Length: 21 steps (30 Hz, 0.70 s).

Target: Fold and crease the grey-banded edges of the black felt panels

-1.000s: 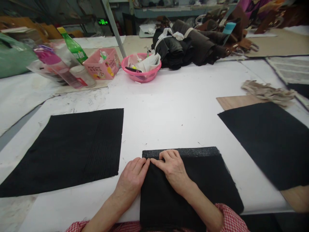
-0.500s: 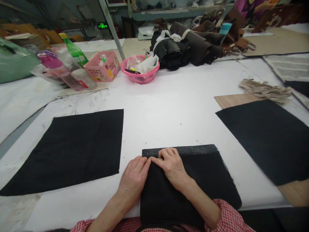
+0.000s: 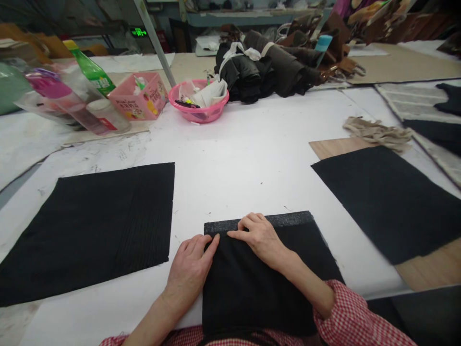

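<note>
A black fabric piece (image 3: pixel 259 293) lies in front of me, its near end against my body. Along its far edge runs a speckled, shinier black strip (image 3: pixel 291 219). My left hand (image 3: pixel 192 264) pinches the fabric at its left edge, just below the strip, thumb and fingers closed. A little to the right, my right hand (image 3: pixel 261 242) grips the same fold line, with its thumb pointing at the left thumb and its fingers curled over the strip. The fabric between the two thumbs is slightly puckered. My fingers hide part of the strip.
Another black piece (image 3: pixel 93 230) lies flat at left. At right a black piece (image 3: pixel 385 202) rests on a wooden board (image 3: pixel 428 266), near beige gloves (image 3: pixel 378 132). Behind stand a pink basket (image 3: pixel 201 113), a pink box (image 3: pixel 142 103), bottles and rolled dark material (image 3: pixel 277 67).
My hands have drawn slightly apart along the fold, leaving a small gap between the thumbs. The camera view has turned a little to the right.
</note>
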Motion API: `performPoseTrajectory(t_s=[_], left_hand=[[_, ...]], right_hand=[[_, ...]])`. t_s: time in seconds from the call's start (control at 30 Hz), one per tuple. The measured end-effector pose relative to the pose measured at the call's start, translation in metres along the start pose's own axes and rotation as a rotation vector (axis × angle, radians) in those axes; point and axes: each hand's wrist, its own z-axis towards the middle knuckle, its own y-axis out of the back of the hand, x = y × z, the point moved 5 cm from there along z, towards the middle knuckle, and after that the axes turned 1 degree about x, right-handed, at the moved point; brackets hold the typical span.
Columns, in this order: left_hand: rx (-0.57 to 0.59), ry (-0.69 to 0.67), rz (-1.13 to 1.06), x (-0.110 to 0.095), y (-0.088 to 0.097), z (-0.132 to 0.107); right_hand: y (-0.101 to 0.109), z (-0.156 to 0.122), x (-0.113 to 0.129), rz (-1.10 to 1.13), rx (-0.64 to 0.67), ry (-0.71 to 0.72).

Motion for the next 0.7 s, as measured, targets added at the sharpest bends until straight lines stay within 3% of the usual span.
performPoseTrajectory(t_s=[0.37, 0.7], left_hand=[[0.081, -0.028, 0.031, -0.001, -0.001, -0.001], [0.175, -0.154, 0.07, -0.011, -0.005, 0.009]], right_hand=[[-0.002, -0.004, 0.003, -0.034, -0.026, 0.039], [-0.003, -0.006, -0.003, -0.012, 0.007, 0.056]])
